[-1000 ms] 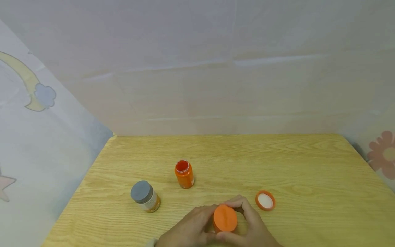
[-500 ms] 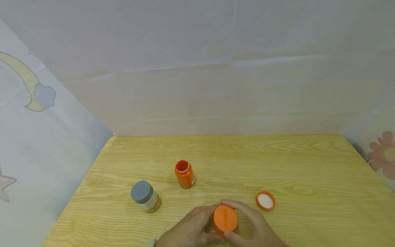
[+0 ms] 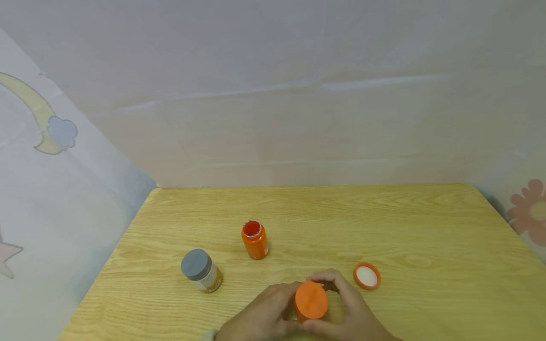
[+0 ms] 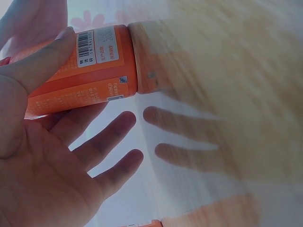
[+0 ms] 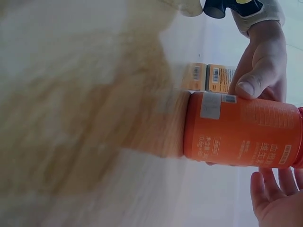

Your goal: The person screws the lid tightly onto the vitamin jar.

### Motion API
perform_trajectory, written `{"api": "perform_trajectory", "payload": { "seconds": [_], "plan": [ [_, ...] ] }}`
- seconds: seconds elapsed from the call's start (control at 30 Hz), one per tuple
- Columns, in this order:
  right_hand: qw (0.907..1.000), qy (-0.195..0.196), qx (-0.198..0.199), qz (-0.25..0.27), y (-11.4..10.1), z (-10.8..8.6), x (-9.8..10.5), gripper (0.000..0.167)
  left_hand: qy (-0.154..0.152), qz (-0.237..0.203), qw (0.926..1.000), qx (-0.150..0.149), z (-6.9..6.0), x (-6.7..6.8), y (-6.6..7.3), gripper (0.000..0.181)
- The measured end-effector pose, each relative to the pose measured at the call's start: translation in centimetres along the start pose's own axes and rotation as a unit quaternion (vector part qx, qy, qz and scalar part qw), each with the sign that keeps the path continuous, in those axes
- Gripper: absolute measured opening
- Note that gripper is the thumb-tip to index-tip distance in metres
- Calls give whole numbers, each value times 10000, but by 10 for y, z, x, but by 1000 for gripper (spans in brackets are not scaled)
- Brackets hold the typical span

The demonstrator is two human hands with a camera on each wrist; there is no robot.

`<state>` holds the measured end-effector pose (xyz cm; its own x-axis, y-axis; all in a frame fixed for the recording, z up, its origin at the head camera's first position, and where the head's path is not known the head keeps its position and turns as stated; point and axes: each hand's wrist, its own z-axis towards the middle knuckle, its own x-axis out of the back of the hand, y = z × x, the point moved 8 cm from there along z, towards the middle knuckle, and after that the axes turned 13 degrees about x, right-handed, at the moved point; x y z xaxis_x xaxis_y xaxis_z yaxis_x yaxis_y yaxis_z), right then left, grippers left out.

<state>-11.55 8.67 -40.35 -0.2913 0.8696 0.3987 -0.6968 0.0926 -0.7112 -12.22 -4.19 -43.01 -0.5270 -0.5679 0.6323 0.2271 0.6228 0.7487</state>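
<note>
Three containers stand on the wood-grained surface (image 3: 426,227), and from my end I judge the work to be partway along. The open bottle (image 3: 256,246) has a bare mouth, and the loose lid (image 3: 367,276) lies over to the right, white lining up, so I count that one as done. The orange bottle (image 5: 246,130) stands upright between my hands, low in my head view; its orange cap (image 3: 311,300) is on, so that part looks unfinished. The grey-lidded jar (image 3: 209,282) at left is closed too, with neither hand near it.

My left hand (image 3: 260,312) grips the orange bottle's body, thumb on the label, two fingers spread straight below. My right hand (image 3: 351,312) is narrowed around the orange cap, thumb and forefinger on opposite sides; how hard it presses, I cannot tell.

The orange bottle is a smooth cylinder, likely plastic, with a rounded base edge; its orange cap is flat-topped. The open bottle looks glossier, with a ragged pale rim. The surface is shiny enough to mirror my fingers.
</note>
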Motion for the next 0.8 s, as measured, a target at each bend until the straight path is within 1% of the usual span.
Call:
{"api": "perform_trajectory", "payload": {
  "seconds": [0.1, 0.17, 0.23, 0.33, 0.43, 0.6, 0.67, 0.7, 0.8],
  "plan": [
    [9997, -218, -58, -96, 0, 0, -1, 76, 49, 118, 9999, 13, 0, 0, 0, 41],
    [9993, -348, 118, -46, -1, 1, -1, 75, 75, 166, 9998, -41, -1, 1, 1, 43],
    [9988, -392, 297, 26, -3, 1, -2, 71, 71, 165, 9998, -93, -1, 0, 2, 46],
    [9987, -303, 402, 58, -5, 1, -1, 65, 119, 262, 9995, -121, -1, 1, 2, 48],
    [9995, -100, 312, -12, -4, 0, 0, 64, 110, 243, 9996, -133, 0, 1, 2, 47],
    [9995, 190, 228, 105, -3, 0, 0, 65, -27, -19, 10000, -61, 1, -1, 1, 39],
    [9993, 229, 283, 115, -3, 0, 0, 67, -37, -29, 10000, -33, 1, -1, 1, 37],
    [9995, 219, 226, 76, -2, -1, -1, 69, -17, 3, 10000, -45, 1, -1, 1, 37],
    [9997, 115, 220, -80, -3, -1, 0, 76, 82, 195, 9998, -37, 0, 1, 1, 39]
  ]
}}
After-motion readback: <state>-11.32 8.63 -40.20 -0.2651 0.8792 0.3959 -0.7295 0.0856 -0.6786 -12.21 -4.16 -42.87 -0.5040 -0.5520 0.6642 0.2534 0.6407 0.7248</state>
